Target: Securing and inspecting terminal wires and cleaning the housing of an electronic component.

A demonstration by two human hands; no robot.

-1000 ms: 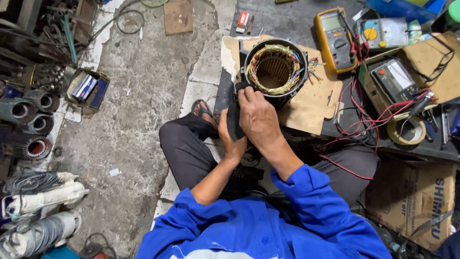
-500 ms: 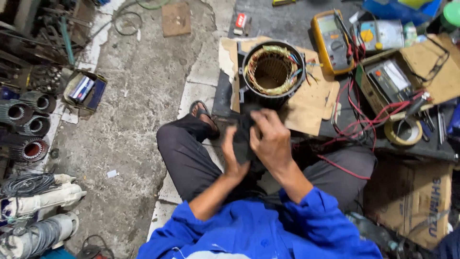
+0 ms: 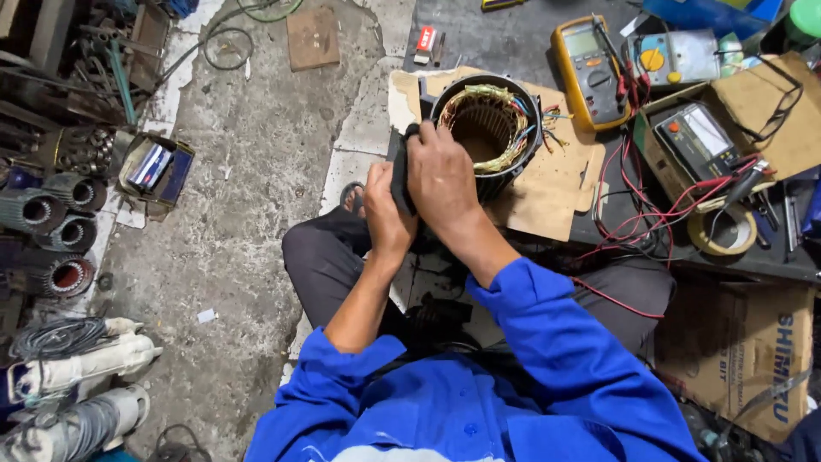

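A motor stator (image 3: pixel 487 128) with copper windings and coloured leads stands on a cardboard sheet (image 3: pixel 547 192). Just in front of its left rim, both hands grip a flat black strip (image 3: pixel 398 171) held upright. My left hand (image 3: pixel 383 210) clasps the strip from the left and below. From the right, my right hand (image 3: pixel 442 175) wraps over it, knuckles close to the stator's housing. Most of the strip is hidden between the palms. Blue sleeves cover my arms, the left one pushed up to the elbow.
A yellow multimeter (image 3: pixel 586 73) lies behind the stator, a second meter (image 3: pixel 701 141) sits in a cardboard tray with red leads (image 3: pixel 633 214). Tape roll (image 3: pixel 723 231) at right, cardboard box (image 3: pixel 744 351) lower right. Finned motor housings (image 3: pixel 51 214) and power tools (image 3: pixel 77 359) line the left.
Both hands, holding the black strip, dipped toward my body half a second ago and have come back up beside the stator's left rim.
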